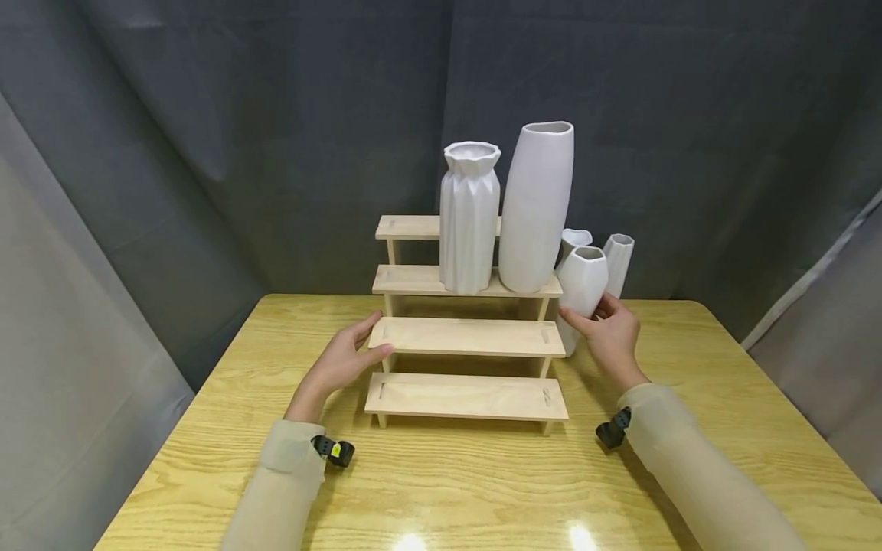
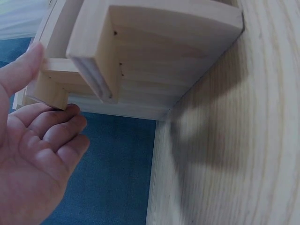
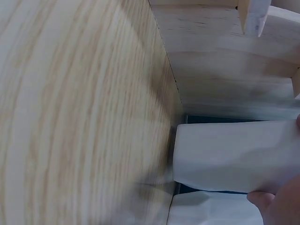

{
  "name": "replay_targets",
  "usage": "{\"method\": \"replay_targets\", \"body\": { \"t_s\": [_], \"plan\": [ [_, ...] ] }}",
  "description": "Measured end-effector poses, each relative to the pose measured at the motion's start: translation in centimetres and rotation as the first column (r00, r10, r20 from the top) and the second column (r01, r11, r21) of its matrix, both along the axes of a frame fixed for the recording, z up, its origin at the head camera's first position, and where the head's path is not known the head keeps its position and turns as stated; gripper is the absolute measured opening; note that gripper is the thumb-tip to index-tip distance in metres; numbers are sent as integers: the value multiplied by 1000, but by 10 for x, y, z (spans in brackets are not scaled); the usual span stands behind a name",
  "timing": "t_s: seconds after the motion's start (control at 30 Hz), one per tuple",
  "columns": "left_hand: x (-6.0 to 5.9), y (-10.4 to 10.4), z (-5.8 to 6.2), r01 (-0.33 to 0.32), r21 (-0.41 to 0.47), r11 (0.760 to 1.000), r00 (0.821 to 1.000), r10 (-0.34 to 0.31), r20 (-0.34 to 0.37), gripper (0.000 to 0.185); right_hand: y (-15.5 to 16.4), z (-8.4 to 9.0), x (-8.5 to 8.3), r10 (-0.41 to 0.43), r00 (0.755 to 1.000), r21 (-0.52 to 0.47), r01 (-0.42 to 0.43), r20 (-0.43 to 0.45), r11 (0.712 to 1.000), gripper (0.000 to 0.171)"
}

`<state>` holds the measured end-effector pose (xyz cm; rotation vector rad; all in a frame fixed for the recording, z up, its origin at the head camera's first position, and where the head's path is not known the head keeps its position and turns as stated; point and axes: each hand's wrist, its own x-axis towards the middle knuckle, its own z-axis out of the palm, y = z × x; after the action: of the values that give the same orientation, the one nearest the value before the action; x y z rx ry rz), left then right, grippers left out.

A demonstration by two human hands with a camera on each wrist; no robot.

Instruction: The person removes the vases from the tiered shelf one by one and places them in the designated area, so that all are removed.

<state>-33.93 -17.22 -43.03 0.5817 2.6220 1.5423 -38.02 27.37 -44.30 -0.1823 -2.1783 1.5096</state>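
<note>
Now, line by line:

Right hand: the right hand (image 1: 609, 330) holds a small white faceted ceramic vase (image 1: 584, 280), with the fingers curled around its lower part. In the right wrist view the thumb tip presses on the vase wall (image 3: 234, 161).

Small vase place: it is lifted at the right end of the pale wooden four-step display stand (image 1: 467, 337), just beside the third step from the bottom.

Left hand: the left hand (image 1: 346, 358) is relaxed, the fingers nearly straight, and it grips nothing. Its thumb touches the left end of the second step. The left wrist view shows the fingertips (image 2: 70, 124) under the corner of the stand (image 2: 140, 61).

On the stand: a white pleated ceramic vase (image 1: 469, 218) and a tall smooth white ceramic vase (image 1: 536, 207) stand upright side by side on the third step.

Behind the right hand: two more small white vases (image 1: 618, 260) stand near the stand's right end.

Surface: everything rests on a yellow wooden table (image 1: 455, 490), with dark grey curtains (image 1: 227, 130) behind.
</note>
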Motion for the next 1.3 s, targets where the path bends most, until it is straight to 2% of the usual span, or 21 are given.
{"method": "replay_targets", "body": {
  "t_s": [0.37, 0.6, 0.9, 1.3],
  "plan": [
    [2, 4, -3, 9, 0, 1000, 1000, -9, -12, 75, 5, -9, -2, -27, 1000, 5, 27, -8, 1000, 73],
    [1, 4, -3, 20, 17, 1000, 1000, -20, -14, 75, 4, -11, -2, -12, 1000, -25, 11, -23, 1000, 73],
    [0, 0, -3, -5, -16, 1000, 1000, 4, -18, 79, 4, -17, -1, 20, 999, 64, -17, -50, 998, 75],
    [0, -1, -1, 14, -16, 1000, 1000, -14, -28, 79, 5, -14, -1, 43, 998, 87, -39, -36, 995, 73]
  ]
}}
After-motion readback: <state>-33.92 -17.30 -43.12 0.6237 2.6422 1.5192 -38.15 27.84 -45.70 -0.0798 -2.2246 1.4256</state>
